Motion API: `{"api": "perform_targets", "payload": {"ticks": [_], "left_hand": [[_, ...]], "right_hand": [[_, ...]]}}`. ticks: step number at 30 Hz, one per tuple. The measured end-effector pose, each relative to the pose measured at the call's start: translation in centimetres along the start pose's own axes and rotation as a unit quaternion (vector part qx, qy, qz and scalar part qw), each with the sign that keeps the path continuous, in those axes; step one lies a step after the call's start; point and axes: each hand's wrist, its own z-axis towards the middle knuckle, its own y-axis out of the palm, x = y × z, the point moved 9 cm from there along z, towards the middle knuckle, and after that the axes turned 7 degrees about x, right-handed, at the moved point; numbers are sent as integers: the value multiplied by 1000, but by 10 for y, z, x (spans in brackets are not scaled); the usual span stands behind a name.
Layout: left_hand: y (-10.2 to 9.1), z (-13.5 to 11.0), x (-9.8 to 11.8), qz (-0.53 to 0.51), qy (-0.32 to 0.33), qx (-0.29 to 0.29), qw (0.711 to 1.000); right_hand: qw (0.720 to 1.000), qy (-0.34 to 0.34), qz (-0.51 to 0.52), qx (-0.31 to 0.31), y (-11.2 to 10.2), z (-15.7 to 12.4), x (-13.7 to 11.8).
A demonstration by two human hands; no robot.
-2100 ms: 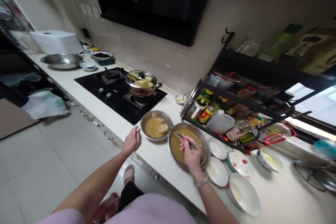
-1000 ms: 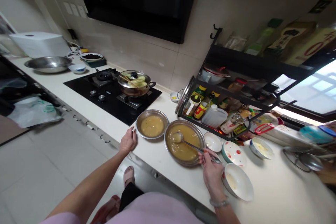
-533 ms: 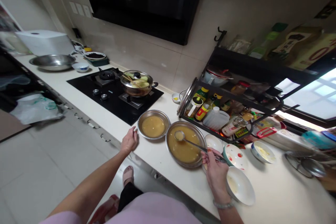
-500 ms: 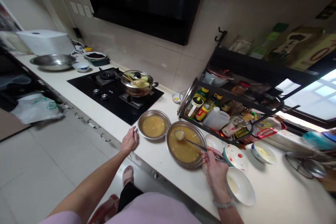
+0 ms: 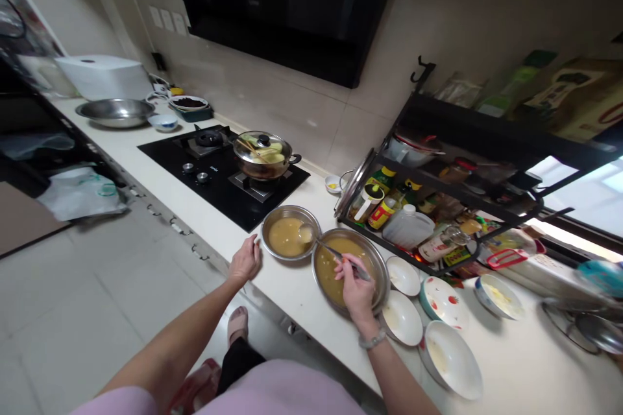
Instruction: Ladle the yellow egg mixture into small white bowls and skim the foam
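My right hand [image 5: 357, 288] is wrapped round the handle of a metal ladle [image 5: 332, 249] above the larger steel basin [image 5: 317, 279], which holds a cloudy yellow-brown liquid with pale bits. The ladle's scoop is over the right side of the smaller steel basin [image 5: 265, 243], at or just above similar liquid; I cannot tell whether it touches. My left hand [image 5: 246, 260] rests on the counter's front edge beside the smaller basin, holding nothing visible. Its fingers are loosely bent and partly hidden from view. The two basins stand side by side, rims close together.
A lidded pan [image 5: 265, 165] stands on the black cooktop [image 5: 195, 191] behind the basins. Several white bowls [image 5: 457, 363] sit to the right. A black rack [image 5: 413, 256] with bottles stands at the back right. A wide steel bowl [image 5: 117, 118] lies far left.
My right hand has moved left, bringing the ladle's scoop from the larger basin over to the smaller one. My left hand stays by the smaller basin. The view has shifted slightly.
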Motion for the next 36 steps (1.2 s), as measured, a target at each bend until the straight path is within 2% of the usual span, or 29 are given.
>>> {"api": "perform_targets", "payload": {"ticks": [3,5,7,9,12,15,19,24,28,36], "left_hand": [[-2,0,0,0,-9,-4,1000],[-2,0,0,2,-14,-9,1000],[-1,-1,0,3,-13,-10,1000],[0,-1,-1,4,-12,-11,1000],[1,-1,-2,6,-9,-9,1000],[0,0,-2,7,-6,-4,1000],[-2,0,-1,9,-5,0,1000],[-2,0,-1,9,-7,1,1000],[0,0,-4,5,-9,0,1000],[2,1,-5,5,-4,7,1000]], "right_hand": [[995,-72,-33,-61,8,-9,-8],[987,-125,-47,-87,5,-14,-16],[982,-157,-61,-83,-9,-15,-21],[983,-158,-80,-55,-29,-13,-22],[985,-125,-117,-12,-61,-13,-16],[986,-94,-139,-1,-81,-20,-8],[993,-36,-115,6,-88,-29,7],[991,72,-46,99,-99,-28,24],[983,107,-6,151,-110,-25,27],[970,157,61,174,-114,-25,36]]}}
